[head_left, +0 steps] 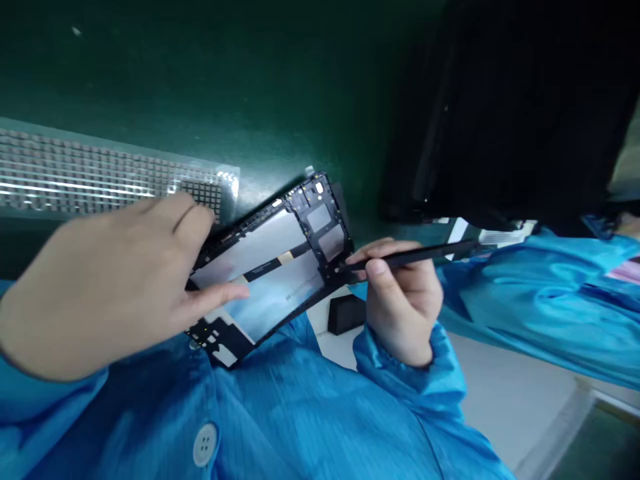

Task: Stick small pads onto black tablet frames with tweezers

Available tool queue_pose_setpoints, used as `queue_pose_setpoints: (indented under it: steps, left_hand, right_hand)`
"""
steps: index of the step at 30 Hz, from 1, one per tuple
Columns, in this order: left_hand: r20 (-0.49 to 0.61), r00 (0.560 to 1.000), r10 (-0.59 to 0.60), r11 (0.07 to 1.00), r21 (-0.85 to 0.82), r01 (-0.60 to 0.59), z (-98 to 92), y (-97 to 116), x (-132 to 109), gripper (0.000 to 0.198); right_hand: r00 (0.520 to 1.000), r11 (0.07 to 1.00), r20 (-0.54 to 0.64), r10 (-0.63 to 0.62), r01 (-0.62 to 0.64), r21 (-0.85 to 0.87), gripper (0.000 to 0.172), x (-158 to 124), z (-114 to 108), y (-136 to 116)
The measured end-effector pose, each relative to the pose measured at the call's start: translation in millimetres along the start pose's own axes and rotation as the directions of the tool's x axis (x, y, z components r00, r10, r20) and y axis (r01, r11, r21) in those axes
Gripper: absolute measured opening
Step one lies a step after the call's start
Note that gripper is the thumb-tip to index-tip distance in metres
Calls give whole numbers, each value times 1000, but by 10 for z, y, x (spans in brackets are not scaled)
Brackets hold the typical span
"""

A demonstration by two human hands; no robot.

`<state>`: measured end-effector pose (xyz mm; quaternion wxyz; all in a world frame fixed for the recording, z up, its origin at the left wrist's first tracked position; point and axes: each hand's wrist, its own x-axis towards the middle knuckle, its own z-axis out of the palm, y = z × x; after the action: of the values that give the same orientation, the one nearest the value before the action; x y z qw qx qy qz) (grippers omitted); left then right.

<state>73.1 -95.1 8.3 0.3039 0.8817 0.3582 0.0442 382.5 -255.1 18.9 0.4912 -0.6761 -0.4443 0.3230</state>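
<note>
My left hand (pixel 115 280) grips an opened phone frame (pixel 280 300) by its left side, thumb lying over the silvery inner surface and the other fingers behind the far edge. The frame is tilted, with a black strip and a tan patch across its middle and small dark parts at both ends. Between the thumb and fingers of my right hand (pixel 403 293) is a slim black pair of tweezers (pixel 425 255). Their tip reaches the frame's right corner; whether it pinches anything there is too small to tell.
On the green tabletop (pixel 280 87), a clear sheet with rows of small grey squares (pixel 100 167) lies at the left. A large black object (pixel 510 113) stands at the upper right. Another person's blue sleeve (pixel 540 300) is at the right. A small black block (pixel 345 313) sits below the frame.
</note>
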Motion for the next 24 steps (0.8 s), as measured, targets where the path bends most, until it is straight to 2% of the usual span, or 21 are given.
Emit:
queue_pose_setpoints:
  steps: [2, 4, 8, 12, 15, 18, 22, 23, 24]
  left_hand:
    - [102, 995, 1, 998, 62, -8, 109, 94, -87, 81]
    - [158, 987, -18, 995, 102, 2, 174, 118, -113, 84]
    - [129, 991, -45, 995, 99, 32, 192, 63, -96, 87]
    - [116, 993, 19, 981, 192, -41, 188, 17, -104, 89]
    - [114, 992, 59, 967, 242, -85, 204, -14, -121, 92]
    - [98, 994, 49, 969, 237, -71, 207, -27, -115, 96]
    - [54, 995, 82, 974, 208, -92, 177, 41, -89, 91]
    - [43, 993, 112, 974, 195, -118, 171, 71, -89, 89]
    - [28, 990, 138, 973, 183, -141, 170, 102, -95, 88]
  right_hand:
    - [1000, 999, 4, -9, 9, -48, 8, -226, -84, 90]
    - [996, 994, 20, -89, 91, -68, 10, -315, -100, 186]
    - [979, 976, 6, -203, 203, -80, 16, -297, -66, 315]
    - [972, 970, -10, -234, 233, -71, 20, -282, -40, 347]
    - [971, 967, -2, -238, 237, -96, 22, -288, -18, 334]
    - [974, 963, 23, -225, 226, -149, 26, -298, -38, 308]
    - [947, 974, -239, -217, 192, -124, 22, -417, -162, 239]
    - [959, 980, -225, -170, 141, -141, 24, -483, -180, 211]
    - [983, 982, -148, -107, 81, -171, 23, -563, -179, 179]
